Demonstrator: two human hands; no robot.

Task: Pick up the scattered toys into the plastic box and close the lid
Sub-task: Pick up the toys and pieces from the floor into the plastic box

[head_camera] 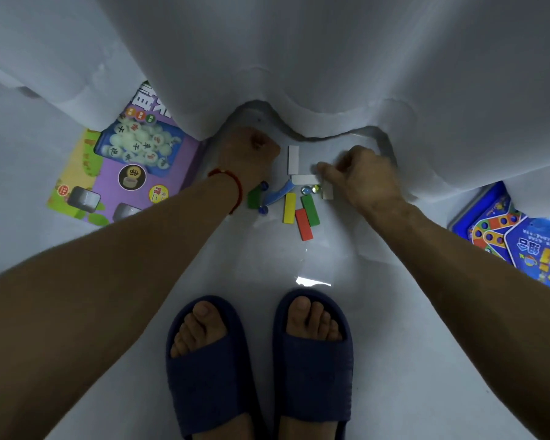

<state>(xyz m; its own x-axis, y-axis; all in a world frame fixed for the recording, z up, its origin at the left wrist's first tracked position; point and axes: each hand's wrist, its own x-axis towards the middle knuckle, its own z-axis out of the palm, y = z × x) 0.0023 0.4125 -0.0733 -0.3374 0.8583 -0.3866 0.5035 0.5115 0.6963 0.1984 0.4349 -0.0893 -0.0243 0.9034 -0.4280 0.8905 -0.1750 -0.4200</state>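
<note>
One head-worn view — looking steeply down, near the floor [267,258].

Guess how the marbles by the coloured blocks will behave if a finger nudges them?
The marbles look round and glossy, so they would probably roll off at a light touch. They seem small and smooth, likely slippery to pinch. The green block beside them may stop some.

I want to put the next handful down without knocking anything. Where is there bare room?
Bare floor lies between the red block and the slippers. It is crowded between the left hand and right hand, among white blocks, marbles and coloured blocks.
</note>
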